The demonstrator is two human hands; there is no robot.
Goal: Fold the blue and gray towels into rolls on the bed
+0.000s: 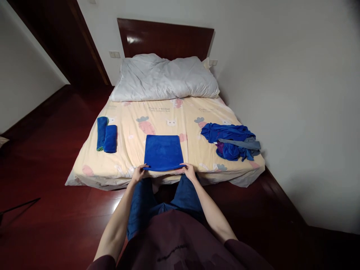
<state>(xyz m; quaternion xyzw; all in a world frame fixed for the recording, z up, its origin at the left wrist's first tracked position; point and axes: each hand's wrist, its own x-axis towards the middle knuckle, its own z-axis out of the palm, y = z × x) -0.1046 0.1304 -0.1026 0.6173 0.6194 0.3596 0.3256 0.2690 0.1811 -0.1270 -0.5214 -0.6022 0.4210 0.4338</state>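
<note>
A blue towel (163,150), folded to a near-square, lies flat on the bed in front of me. Its near edge is slightly raised and curled along the mattress edge. My left hand (138,173) pinches the near left corner, while my right hand (189,171) pinches the near right corner. Two rolled towels lie side by side at the left: a darker blue one with green trim (101,133) and a plain blue one (110,138). On the right sits a loose heap of crumpled blue cloths (232,140), with a grey-blue strip and a purple piece among them.
The bed (129,123) wears a cream sheet with carrot prints. A white quilt (168,77) is bunched against the dark wooden headboard (168,39). A wall stands close on the right. Dark red floor (70,217) surrounds the bed, with a thin black rod (22,205) at lower left.
</note>
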